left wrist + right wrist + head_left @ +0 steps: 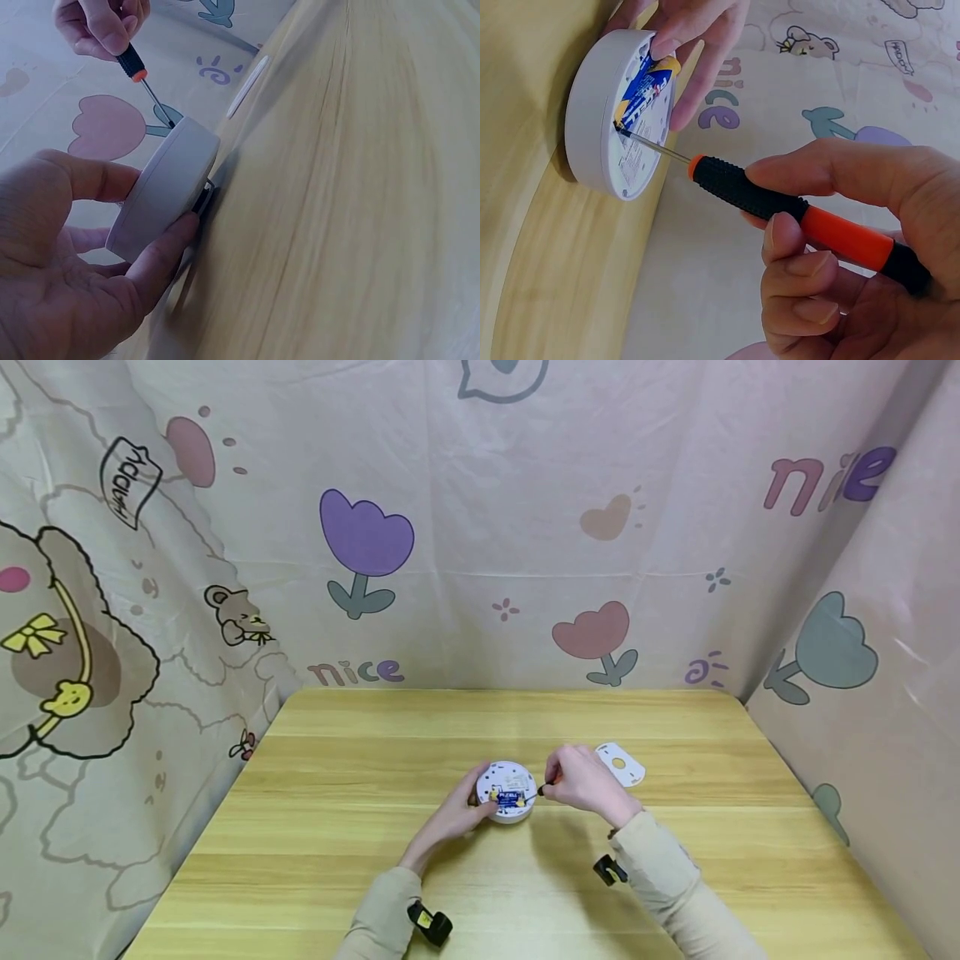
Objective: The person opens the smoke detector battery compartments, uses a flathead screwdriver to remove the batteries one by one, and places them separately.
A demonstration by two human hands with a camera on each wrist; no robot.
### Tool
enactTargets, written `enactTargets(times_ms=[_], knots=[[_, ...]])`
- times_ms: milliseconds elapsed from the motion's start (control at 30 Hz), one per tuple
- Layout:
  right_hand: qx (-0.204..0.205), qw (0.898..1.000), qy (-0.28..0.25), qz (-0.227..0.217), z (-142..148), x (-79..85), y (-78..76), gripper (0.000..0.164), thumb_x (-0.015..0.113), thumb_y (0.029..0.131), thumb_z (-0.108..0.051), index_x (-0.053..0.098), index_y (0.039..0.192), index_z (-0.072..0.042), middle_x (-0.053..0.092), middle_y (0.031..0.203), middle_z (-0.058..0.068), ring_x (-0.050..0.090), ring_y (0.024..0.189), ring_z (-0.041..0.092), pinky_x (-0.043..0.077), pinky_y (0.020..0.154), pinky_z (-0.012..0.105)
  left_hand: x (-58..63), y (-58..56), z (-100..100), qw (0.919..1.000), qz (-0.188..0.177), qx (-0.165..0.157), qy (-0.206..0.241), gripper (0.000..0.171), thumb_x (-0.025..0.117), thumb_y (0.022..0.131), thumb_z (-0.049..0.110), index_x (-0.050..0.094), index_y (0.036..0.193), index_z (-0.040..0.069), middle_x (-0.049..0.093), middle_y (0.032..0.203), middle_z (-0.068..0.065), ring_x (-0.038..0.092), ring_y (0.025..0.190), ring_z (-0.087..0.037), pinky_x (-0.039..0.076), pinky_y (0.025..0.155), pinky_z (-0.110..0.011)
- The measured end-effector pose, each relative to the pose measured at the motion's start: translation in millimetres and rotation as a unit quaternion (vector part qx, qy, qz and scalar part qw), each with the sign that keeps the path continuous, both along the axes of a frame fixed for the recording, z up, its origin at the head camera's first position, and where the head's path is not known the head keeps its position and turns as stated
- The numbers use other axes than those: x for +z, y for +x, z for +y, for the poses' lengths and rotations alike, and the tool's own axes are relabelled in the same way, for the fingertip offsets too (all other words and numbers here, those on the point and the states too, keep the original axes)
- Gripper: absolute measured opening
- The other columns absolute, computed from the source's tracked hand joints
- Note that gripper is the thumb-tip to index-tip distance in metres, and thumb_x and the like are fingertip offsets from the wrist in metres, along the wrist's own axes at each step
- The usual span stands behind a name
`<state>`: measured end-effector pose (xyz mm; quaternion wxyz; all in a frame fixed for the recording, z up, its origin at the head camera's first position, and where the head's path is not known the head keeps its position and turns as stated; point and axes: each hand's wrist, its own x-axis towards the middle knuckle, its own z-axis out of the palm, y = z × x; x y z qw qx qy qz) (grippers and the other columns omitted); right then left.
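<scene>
My left hand (459, 810) grips a round white device (510, 770) by its rim, with the thumb over the face. A blue and yellow battery (646, 91) sits in the recess of that face, and the thumb touches it in the right wrist view. My right hand (587, 779) holds an orange and black screwdriver (847, 236) by its handle. In the right wrist view the screwdriver's dark tip meets the battery's end at the recess. The device is tilted, its face turned toward the screwdriver. My left palm hides part of its side in the left wrist view.
A flat white plate (632, 768) with a round hole lies on the wooden table (360, 752), just beyond my right hand. A patterned curtain (465, 527) hangs behind the table and along both sides. Both wrists carry small black cameras.
</scene>
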<state>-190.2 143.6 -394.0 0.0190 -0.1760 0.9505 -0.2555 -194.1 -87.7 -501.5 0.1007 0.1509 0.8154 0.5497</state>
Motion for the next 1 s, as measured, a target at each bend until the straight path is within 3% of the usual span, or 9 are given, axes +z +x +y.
enactTargets(times_ms=[233, 500, 667, 833, 1000], knots=[[0.009, 1.000, -0.009, -0.007, 2, -2.2, -4.7, 0.009, 0.078, 0.074, -0.005, 0.071, 0.071, -0.011, 0.068, 0.068, -0.001, 0.056, 0.059, 0.009, 0.050, 0.056, 0.023, 1.4, -0.4, 2, 0.9998, -0.015, 0.010, 0.002, 0.080, 0.067, 0.089, 0.010, 0.026, 0.157, -0.001, 0.028, 0.161, -0.031, 0.031, 0.147, -0.049, 0.022, 0.125, -0.062], [0.030, 0.996, -0.068, -0.045, 17, -10.2, -15.3, 0.009, 0.077, 0.075, -0.005, 0.072, 0.069, -0.009, 0.068, 0.068, -0.002, 0.054, 0.061, 0.008, 0.047, 0.059, 0.022, 3.4, 0.6, 7, 0.9996, -0.014, 0.023, 0.009, 0.079, 0.068, 0.086, 0.005, 0.030, 0.155, -0.002, 0.030, 0.159, -0.032, 0.033, 0.145, -0.052, 0.031, 0.121, -0.063], [0.030, 0.988, -0.124, -0.085, 26, -16.2, -20.9, 0.005, 0.077, 0.076, -0.005, 0.074, 0.072, -0.005, 0.070, 0.070, 0.000, 0.055, 0.063, 0.009, 0.047, 0.058, 0.022, 3.0, 1.2, 7, 0.9991, -0.027, 0.021, 0.023, 0.079, 0.067, 0.087, 0.003, 0.028, 0.156, -0.002, 0.027, 0.159, -0.034, 0.033, 0.143, -0.054, 0.047, 0.110, -0.059], [0.018, 0.981, -0.164, -0.106, 34, -21.6, -23.7, 0.005, 0.078, 0.076, -0.006, 0.076, 0.077, -0.001, 0.070, 0.069, 0.001, 0.055, 0.061, 0.009, 0.045, 0.053, 0.020, 2.3, 1.5, 5, 0.9988, -0.032, 0.014, 0.034, 0.080, 0.066, 0.088, 0.003, 0.026, 0.157, -0.002, 0.023, 0.161, -0.034, 0.029, 0.146, -0.055, 0.044, 0.112, -0.060], [0.000, 0.966, -0.207, -0.154, 44, -28.7, -25.1, 0.011, 0.077, 0.079, -0.007, 0.075, 0.083, 0.003, 0.065, 0.064, 0.000, 0.048, 0.053, 0.005, 0.039, 0.047, 0.017, 0.6, 2.0, 3, 0.9985, -0.035, 0.004, 0.043, 0.080, 0.064, 0.089, 0.002, 0.023, 0.157, -0.002, 0.020, 0.161, -0.035, 0.027, 0.146, -0.056, 0.049, 0.107, -0.058]])
